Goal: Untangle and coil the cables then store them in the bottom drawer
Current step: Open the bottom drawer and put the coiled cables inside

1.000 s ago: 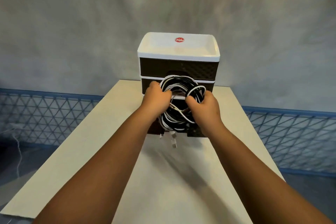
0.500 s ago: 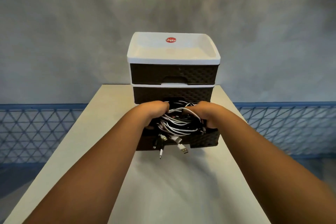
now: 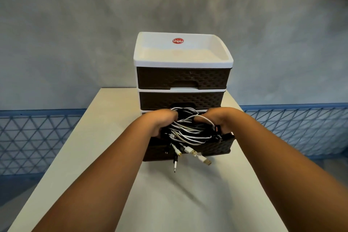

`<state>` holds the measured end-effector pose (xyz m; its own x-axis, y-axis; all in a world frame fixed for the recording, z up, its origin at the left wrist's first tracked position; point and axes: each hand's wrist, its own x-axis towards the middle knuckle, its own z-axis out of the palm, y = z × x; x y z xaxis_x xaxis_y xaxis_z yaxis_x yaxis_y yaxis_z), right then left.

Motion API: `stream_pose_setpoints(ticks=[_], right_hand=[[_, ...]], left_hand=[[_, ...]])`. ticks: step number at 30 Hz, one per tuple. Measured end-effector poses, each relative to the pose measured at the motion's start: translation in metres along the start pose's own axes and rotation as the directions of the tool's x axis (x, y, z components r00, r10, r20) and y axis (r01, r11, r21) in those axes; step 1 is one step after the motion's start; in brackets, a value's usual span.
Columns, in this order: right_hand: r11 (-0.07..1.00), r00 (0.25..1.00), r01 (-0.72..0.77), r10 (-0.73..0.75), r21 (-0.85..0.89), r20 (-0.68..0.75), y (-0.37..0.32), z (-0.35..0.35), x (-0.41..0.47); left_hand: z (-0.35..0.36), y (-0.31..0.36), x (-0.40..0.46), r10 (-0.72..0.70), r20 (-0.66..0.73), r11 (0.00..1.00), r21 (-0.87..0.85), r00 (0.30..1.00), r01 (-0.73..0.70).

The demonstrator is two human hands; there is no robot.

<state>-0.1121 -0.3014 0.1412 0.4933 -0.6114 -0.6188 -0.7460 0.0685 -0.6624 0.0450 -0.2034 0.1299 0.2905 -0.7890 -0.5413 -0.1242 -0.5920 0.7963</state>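
Compared with one second ago, when both hands held the bundle of cables point(image 3: 188, 128) up in front of the middle drawer point(image 3: 180, 100), the bundle has now come down into the open bottom drawer point(image 3: 216, 147), and the view has tilted so that the whole drawer unit point(image 3: 183, 58) is visible. This means the storing step is almost finished; what is left, by judgement, is to tuck in the loose ends, release the bundle and push the drawer closed. The left hand point(image 3: 162, 122) grips the left side of the coil with the fingers curled down into it, and the right hand point(image 3: 218, 120) grips the right side in the same way, so both hands are closed around the cables. The bundle is a mixed coil of white and black cables, wound in loose loops and not very tidy. Several plug ends point(image 3: 194, 153) hang over the front wall of the bottom drawer, and one thin white connector point(image 3: 175, 165) hangs lowest, near the table point(image 3: 94, 137). These ends could be caught when the drawer closes, so they probably need to go inside first. The middle and top drawers are closed.
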Motion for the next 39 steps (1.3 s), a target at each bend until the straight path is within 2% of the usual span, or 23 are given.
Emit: stream_pose_setpoints(ticks=[16, 21, 30, 32, 34, 37, 39], right_hand=[[0.991, 0.987, -0.087, 0.1, -0.099, 0.126, 0.004, -0.013, 0.005], [0.988, 0.992, -0.108, 0.114, -0.114, 0.046, 0.005, -0.008, 0.009], [0.994, 0.989, 0.056, -0.042, 0.091, -0.144, 0.001, 0.001, 0.024], [0.992, 0.975, 0.124, -0.116, 0.032, -0.191, 0.006, 0.001, 0.022], [0.974, 0.94, 0.187, -0.216, -0.128, -0.265, 0.011, 0.002, 0.014], [0.872, 0.827, 0.253, -0.42, -0.419, -0.374, 0.02, 0.007, -0.011], [0.799, 0.75, 0.272, -0.526, -0.537, -0.402, 0.027, 0.014, -0.03]], left_hand=[[0.001, -0.01, 0.008, -0.042, 0.074, 0.999, -0.006, 0.996, 0.042], [0.004, -0.013, 0.013, -0.085, 0.086, 0.995, -0.041, 0.993, 0.088], [0.0, -0.009, 0.02, -0.101, -0.036, 0.971, -0.222, 0.994, 0.09], [0.0, -0.011, 0.024, -0.12, -0.074, 0.961, -0.258, 0.99, 0.097], [0.0, -0.013, 0.026, -0.139, -0.116, 0.947, -0.307, 0.984, 0.097], [0.0, -0.018, 0.034, -0.137, -0.189, 0.958, -0.274, 0.972, 0.082], [0.005, -0.017, 0.029, -0.12, -0.192, 0.969, -0.236, 0.974, 0.073]])
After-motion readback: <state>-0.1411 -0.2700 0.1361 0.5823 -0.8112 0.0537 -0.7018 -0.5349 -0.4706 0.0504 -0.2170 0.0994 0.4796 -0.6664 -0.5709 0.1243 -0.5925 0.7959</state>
